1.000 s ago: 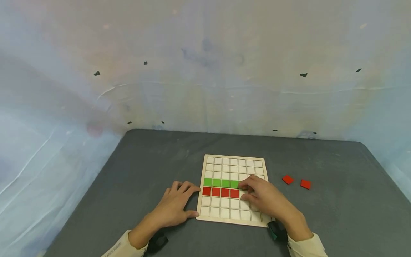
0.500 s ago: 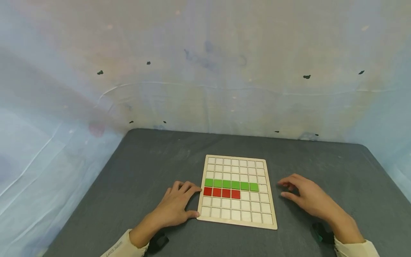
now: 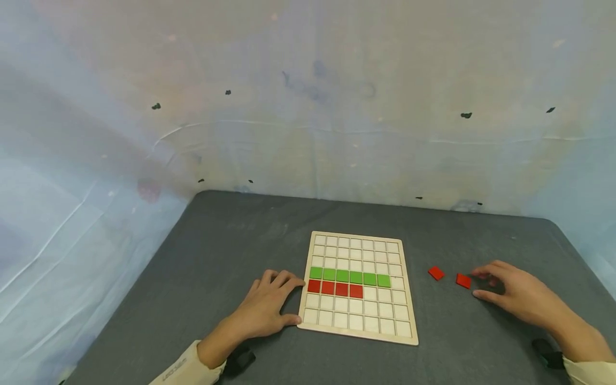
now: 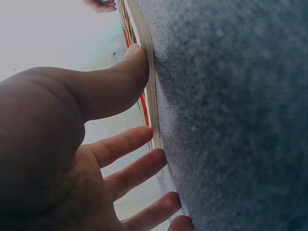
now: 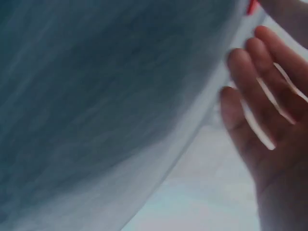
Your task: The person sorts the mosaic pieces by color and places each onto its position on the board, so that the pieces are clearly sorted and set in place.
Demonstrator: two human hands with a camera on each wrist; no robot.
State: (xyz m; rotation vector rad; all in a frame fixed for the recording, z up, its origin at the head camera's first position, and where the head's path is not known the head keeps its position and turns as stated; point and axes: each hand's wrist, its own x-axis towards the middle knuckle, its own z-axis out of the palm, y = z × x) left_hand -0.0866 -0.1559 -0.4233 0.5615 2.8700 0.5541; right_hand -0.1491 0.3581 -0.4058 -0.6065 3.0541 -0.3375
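A pale wooden grid board lies flat on the dark table in the head view. Several green tiles fill most of one row, and several red tiles sit in the left part of the row nearer me. My left hand touches the board's left edge with thumb and index fingertip, its other fingers spread and relaxed. My right hand hovers just right of a loose red tile, thumb and fingers apart, with nothing seen between them. Left of that tile lies another loose red tile.
The dark grey table extends around the board on all sides. Behind it hangs a pale, mottled cloth backdrop with small dark marks. A black band is at my right wrist.
My right hand has left the board and moved right, past the loose tiles, which it hid midway. Two more green tiles show where it was. My left hand has kept its place.
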